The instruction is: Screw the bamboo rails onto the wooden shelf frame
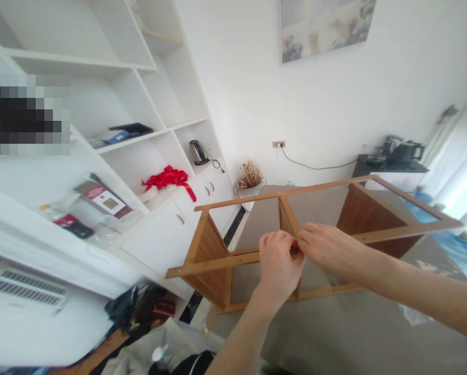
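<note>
A wooden shelf frame [212, 265] lies on its side on a grey-brown surface [335, 328], with wood panels set across it. My left hand [280, 260] is closed, fingers curled in a pinch over the frame's near upper rail, close to the middle crosspiece. Against it, my right hand [327, 247] is closed too, its fingertips meeting those of the left. Whatever sits between the fingertips is hidden by the hands. The middle crosspiece [289, 213] runs away from the hands to the far rail [241, 201].
White shelving [127, 67] on the left holds a kettle [197, 152], red ribbon [167, 178] and a bottle [67, 221]. Large water bottles [462, 242] stand at the right. A black stand [393, 166] carries another kettle. Dark bags [139, 302] lie low at left.
</note>
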The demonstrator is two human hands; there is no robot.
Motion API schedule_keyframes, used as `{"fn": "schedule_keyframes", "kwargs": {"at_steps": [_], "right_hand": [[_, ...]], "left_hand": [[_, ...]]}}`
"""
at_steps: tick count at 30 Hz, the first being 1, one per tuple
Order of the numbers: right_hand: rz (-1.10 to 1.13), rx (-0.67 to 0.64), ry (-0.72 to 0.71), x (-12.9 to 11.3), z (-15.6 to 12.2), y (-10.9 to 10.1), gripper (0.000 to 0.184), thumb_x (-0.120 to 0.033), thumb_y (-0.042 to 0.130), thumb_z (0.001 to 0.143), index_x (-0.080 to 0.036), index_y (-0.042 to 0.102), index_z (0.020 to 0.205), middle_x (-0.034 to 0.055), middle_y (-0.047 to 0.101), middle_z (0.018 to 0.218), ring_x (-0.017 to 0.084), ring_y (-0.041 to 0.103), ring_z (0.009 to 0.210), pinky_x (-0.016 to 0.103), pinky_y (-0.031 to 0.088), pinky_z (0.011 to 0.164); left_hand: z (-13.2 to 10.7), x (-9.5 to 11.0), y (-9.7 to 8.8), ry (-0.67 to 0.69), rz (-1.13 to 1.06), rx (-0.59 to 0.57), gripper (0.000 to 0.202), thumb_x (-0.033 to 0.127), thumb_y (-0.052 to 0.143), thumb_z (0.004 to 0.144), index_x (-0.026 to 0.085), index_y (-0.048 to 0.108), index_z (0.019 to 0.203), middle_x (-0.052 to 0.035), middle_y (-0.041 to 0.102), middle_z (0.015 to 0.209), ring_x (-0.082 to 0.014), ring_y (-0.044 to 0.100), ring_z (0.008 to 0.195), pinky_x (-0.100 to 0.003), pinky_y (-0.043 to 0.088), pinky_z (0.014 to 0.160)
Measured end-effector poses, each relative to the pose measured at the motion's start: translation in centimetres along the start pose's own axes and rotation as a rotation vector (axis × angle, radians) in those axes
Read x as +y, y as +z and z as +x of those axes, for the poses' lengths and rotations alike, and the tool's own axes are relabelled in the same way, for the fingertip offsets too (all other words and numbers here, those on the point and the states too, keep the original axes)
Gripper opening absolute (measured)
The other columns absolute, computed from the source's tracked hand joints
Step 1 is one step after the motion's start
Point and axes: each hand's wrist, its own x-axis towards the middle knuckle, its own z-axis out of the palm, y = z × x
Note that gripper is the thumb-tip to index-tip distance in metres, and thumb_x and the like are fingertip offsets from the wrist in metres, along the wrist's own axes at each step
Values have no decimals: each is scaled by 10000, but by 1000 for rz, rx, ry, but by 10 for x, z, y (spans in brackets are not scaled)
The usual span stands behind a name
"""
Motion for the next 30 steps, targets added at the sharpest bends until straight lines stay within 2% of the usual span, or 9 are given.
{"fn": "schedule_keyframes", "kwargs": {"at_steps": [5, 11, 17, 18, 21, 23, 25, 27, 30], "right_hand": [[148, 76, 73, 1, -7, -2, 138, -24, 582, 777, -156, 615, 749, 51, 607, 734, 185, 530, 682, 295, 339, 592], [503, 119, 378, -1, -21, -3, 185, -201, 492, 916, -182, 641, 807, 10, 623, 715, 145, 555, 666, 265, 362, 611], [492, 182, 426, -9, -37, 4, 243, -242, 442, 950, -186, 672, 895, 49, 630, 809, 175, 559, 788, 283, 381, 678], [474, 192, 422, -11, -39, 5, 242, -232, 440, 950, -183, 672, 901, 54, 627, 816, 177, 554, 798, 284, 378, 678], [426, 196, 437, -14, -42, 4, 217, -204, 457, 936, -175, 666, 887, 54, 615, 797, 175, 534, 782, 283, 354, 648], [420, 181, 455, -17, -42, -1, 189, -181, 482, 916, -174, 655, 840, 45, 603, 771, 168, 516, 750, 284, 330, 627], [439, 151, 474, -19, -40, -7, 166, -171, 510, 897, -180, 640, 794, 32, 594, 750, 159, 495, 715, 284, 306, 609], [454, 103, 496, -21, -36, -12, 138, -182, 545, 879, -187, 629, 771, 22, 591, 740, 157, 480, 698, 283, 282, 589], [420, 26, 534, -22, -29, -20, 114, -195, 582, 856, -186, 620, 749, 21, 594, 737, 165, 482, 706, 288, 255, 571]], "left_hand": [[-2, -1, -2, 19, -34, 15, 64, 192, 655, 800, 208, 663, 738, 4, 643, 792, -183, 565, 848, -410, 381, 914], [-4, -1, -8, 36, -113, 23, 71, 226, 677, 807, 217, 689, 737, 6, 652, 787, -173, 568, 838, -410, 386, 917], [-5, 0, -10, 29, -115, 17, 64, 226, 678, 797, 201, 678, 737, -15, 648, 811, -187, 575, 845, -404, 426, 885], [-6, 2, -12, 32, -102, 22, 23, 224, 680, 790, 204, 682, 777, -22, 648, 842, -196, 575, 867, -408, 432, 885], [-15, 20, -26, 56, -46, 124, 155, 215, 641, 810, 230, 673, 961, -51, 632, 975, -225, 561, 979, -462, 394, 982], [-24, 36, -36, 145, -19, 171, 174, 233, 569, 863, 270, 667, 1002, -53, 622, 1017, -224, 555, 1026, -497, 303, 1080], [-32, 49, -43, 327, -27, 127, 205, 255, 558, 873, 315, 665, 1037, -39, 621, 1045, -215, 546, 1063, -489, 248, 1124], [-37, 57, -43, 489, -50, 81, 249, 268, 577, 866, 341, 652, 1091, -23, 622, 1028, -193, 549, 1049, -467, 238, 1137], [-38, 56, -35, 600, -95, 153, 268, 234, 586, 861, 325, 653, 1104, -10, 609, 936, -159, 557, 969, -466, 253, 1125]]}}
